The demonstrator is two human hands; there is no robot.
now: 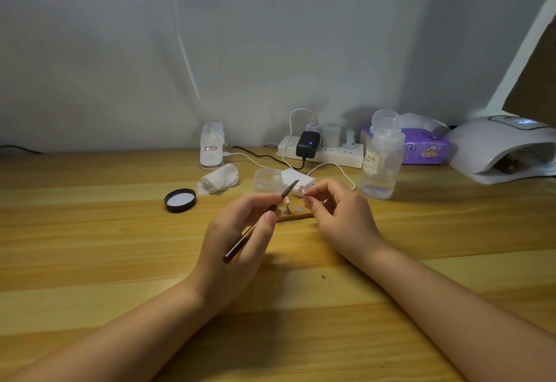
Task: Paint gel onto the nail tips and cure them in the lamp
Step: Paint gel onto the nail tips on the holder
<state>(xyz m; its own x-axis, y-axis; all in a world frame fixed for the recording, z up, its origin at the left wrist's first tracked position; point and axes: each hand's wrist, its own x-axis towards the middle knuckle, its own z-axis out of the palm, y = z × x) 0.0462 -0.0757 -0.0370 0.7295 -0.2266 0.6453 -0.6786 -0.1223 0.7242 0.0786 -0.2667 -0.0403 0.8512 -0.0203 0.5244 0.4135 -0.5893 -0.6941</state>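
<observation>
Both forearms reach in over the wooden desk [90, 246]. Left hand [237, 243] pinches a gel brush [255, 226], bristles raised; right hand [340, 216] pinches a pink nail tip [303, 191] by the bristles. Painting looks underway; next, steady strokes. Beyond stands another nail tip on a stand [287, 205], then the open gel jar [267, 180]; the curing lamp [499, 149] waits far right.

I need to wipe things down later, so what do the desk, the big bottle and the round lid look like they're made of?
The desk looks like light wood or wood-look laminate, with visible grain bands. The bottle seems to be clear plastic, see-through with a paper label. The lid looks like glossy black plastic with a pale liner inside.
</observation>
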